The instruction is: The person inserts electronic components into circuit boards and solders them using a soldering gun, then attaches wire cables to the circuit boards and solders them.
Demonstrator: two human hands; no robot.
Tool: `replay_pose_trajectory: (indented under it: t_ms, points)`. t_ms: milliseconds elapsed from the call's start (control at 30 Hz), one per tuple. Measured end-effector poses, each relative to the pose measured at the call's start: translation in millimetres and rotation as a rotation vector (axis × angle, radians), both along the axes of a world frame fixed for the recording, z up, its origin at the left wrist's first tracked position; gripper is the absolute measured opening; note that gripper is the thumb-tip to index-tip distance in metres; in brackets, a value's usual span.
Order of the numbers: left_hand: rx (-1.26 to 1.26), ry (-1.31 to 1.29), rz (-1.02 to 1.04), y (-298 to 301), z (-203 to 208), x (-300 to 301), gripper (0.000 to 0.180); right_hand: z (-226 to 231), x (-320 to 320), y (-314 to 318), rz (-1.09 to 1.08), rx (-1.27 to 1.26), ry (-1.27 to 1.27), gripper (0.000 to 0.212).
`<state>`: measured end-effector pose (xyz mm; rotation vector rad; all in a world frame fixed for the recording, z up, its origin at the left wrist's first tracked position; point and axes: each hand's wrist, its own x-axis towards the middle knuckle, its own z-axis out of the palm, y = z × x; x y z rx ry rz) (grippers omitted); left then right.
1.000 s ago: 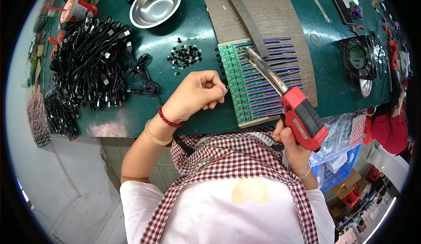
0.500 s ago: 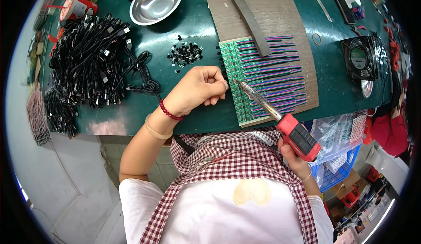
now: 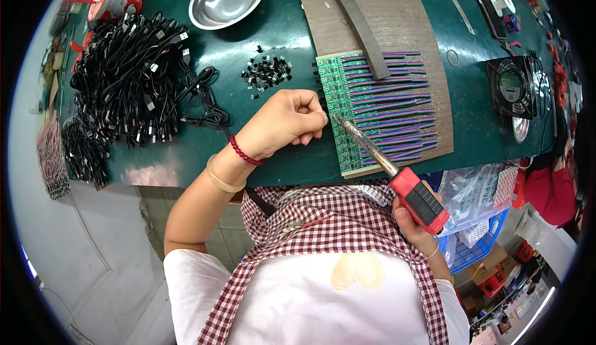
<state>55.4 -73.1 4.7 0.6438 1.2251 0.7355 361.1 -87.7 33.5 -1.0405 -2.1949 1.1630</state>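
Observation:
My left hand [image 3: 287, 120] is closed in a pinch at the left edge of the green circuit boards [image 3: 340, 135]; what its fingertips hold is hidden. A black cable [image 3: 225, 133] runs from the pile to behind that wrist. In my right hand [image 3: 411, 226] is a soldering iron [image 3: 417, 197] with a red and black handle. Its metal tip points up and left, ending over the boards just right of my left fingertips. Striped multicoloured wires [image 3: 394, 115] extend rightward from the row of boards, which lies on a brown board [image 3: 428, 28].
A grey bar [image 3: 357, 19] lies across the wires. Small black parts [image 3: 267, 72] sit in a heap, left of the boards. Around them are a steel bowl [image 3: 226, 0], a large pile of black cables [image 3: 127, 78], a red cup [image 3: 115, 2] and a black fan [image 3: 512, 86].
The whole view has shifted slightly. Both hands keep nearly the same pose, and the iron's tip stays close to my left fingertips.

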Motion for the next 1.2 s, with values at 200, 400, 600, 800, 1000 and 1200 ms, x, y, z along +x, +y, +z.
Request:
replay_pose_trajectory:
  t_ms: [200,400,600,800,1000,1200]
  points:
    - [-0.001,-0.002,0.008,0,1,1,0.007,-10,6,-6,-0.021,0.033,0.061,0.026]
    - [0.011,0.024,0.008,-1,1,2,0.007,-6,1,-8,-0.181,-0.259,0.110,0.027]
    - [0.009,0.050,0.006,0,3,3,0.007,-3,-2,-2,-0.093,-0.119,0.071,0.028]
    - [0.018,0.054,0.032,-3,2,4,0.007,1,4,-6,-0.029,-0.083,-0.051,0.025]
    - [0.023,0.058,0.045,-3,3,6,0.006,-15,18,-21,-0.198,-0.269,0.036,0.023]
    - [0.025,0.073,0.052,-4,2,7,0.006,-1,-1,-8,-0.130,-0.140,0.063,0.025]
